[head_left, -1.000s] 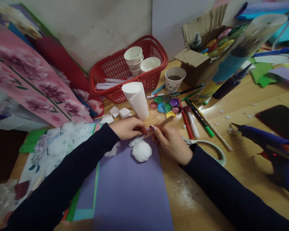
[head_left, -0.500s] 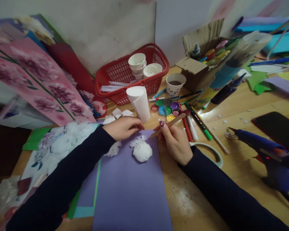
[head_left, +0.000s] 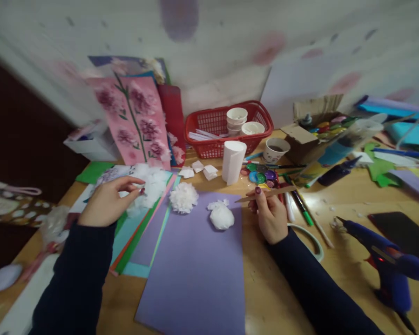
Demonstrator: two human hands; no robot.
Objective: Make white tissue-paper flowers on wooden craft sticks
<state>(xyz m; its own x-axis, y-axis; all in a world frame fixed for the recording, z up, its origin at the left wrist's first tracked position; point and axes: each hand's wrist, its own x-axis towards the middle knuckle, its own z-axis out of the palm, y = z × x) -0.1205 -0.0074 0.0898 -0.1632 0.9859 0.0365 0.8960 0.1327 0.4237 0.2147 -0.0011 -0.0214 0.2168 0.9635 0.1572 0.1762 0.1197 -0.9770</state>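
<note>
My right hand (head_left: 270,214) pinches a thin wooden stick (head_left: 281,191) just past the right edge of a purple sheet (head_left: 199,270). On that sheet's upper part sits a round white bundle (head_left: 222,217) with a ruffled end. A fluffy white paper flower (head_left: 183,198) lies near the sheet's top left corner. Over a pile of thin white tissue pieces (head_left: 148,186) at the left hovers my left hand (head_left: 111,197), its thumb and fingers apart; nothing shows between them.
A white paper roll (head_left: 233,163) stands behind the sheet, beside small white squares (head_left: 209,172). Farther back are a red basket (head_left: 212,146) with cups and a cup of dark liquid (head_left: 275,150). A glue gun (head_left: 380,256) and phone (head_left: 405,232) lie right.
My left hand has moved left from the purple sheet's top edge to the tissue pile, uncovering the white flower. The stick has tilted flatter in my right hand. The camera view has shifted.
</note>
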